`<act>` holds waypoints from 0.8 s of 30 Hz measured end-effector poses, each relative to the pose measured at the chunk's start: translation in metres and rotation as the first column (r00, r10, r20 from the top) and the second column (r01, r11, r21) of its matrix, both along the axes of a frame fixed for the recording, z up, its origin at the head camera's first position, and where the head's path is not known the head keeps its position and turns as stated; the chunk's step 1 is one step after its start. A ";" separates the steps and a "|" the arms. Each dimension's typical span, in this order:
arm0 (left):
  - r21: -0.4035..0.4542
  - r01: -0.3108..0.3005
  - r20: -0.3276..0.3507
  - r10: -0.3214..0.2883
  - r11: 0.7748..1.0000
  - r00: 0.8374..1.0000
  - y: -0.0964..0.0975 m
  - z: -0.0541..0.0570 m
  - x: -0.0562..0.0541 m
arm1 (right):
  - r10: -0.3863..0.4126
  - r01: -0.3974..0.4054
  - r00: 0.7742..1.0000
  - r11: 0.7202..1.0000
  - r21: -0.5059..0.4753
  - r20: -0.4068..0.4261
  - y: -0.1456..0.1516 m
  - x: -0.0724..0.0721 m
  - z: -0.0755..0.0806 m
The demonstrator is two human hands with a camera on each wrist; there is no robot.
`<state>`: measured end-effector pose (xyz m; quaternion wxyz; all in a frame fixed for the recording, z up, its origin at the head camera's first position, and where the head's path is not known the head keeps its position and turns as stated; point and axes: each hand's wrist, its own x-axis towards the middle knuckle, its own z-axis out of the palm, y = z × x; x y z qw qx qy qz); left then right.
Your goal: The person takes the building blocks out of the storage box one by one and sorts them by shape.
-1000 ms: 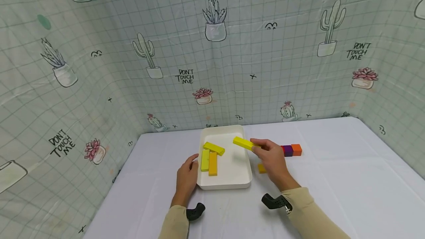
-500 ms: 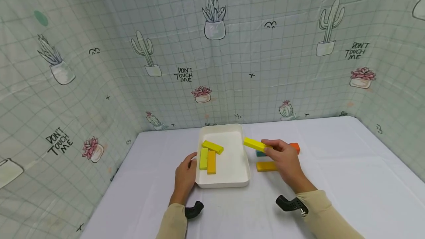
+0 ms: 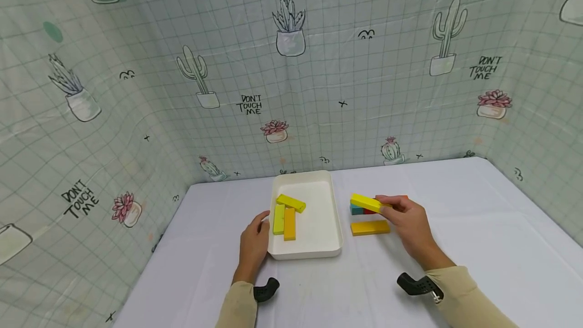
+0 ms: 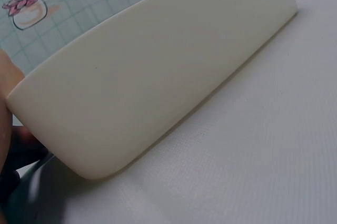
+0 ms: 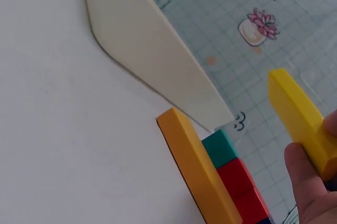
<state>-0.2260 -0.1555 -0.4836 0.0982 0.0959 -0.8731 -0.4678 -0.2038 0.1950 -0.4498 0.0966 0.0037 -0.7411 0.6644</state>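
Note:
In the head view, my right hand (image 3: pixel 411 224) pinches a long yellow block (image 3: pixel 366 203) between thumb and fingers. The block is held over a row of coloured cubes, where teal (image 3: pixel 357 209) and red show beneath it. An amber block (image 3: pixel 370 228) lies in front of that row. My left hand (image 3: pixel 255 243) touches the left side of a white tray (image 3: pixel 319 254), its fingers along the outer wall. Two yellow blocks (image 3: pixel 291 203) and an amber block (image 3: pixel 289 223) lie in the tray's left half. The right wrist view shows the held block (image 5: pixel 295 108) up close.
A white cloth (image 3: pixel 478 227) covers the table. Behind it hangs a cactus-print backdrop (image 3: pixel 319 90). In the right wrist view, red cubes (image 5: pixel 237 176) sit beside the teal one, along the amber block. Black wrist mounts (image 3: pixel 266 290) sit on both forearms.
My right hand has moved right with the yellow block, from over the tray to above the cube row. The amber block on the table is now uncovered. My left hand stays at the tray.

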 end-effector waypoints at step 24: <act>0.016 0.002 0.014 -0.002 1.000 1.000 0.000 -0.001 -0.002 | 0.137 -0.149 0.988 0.963 0.224 0.068 0.020 0.018 -0.017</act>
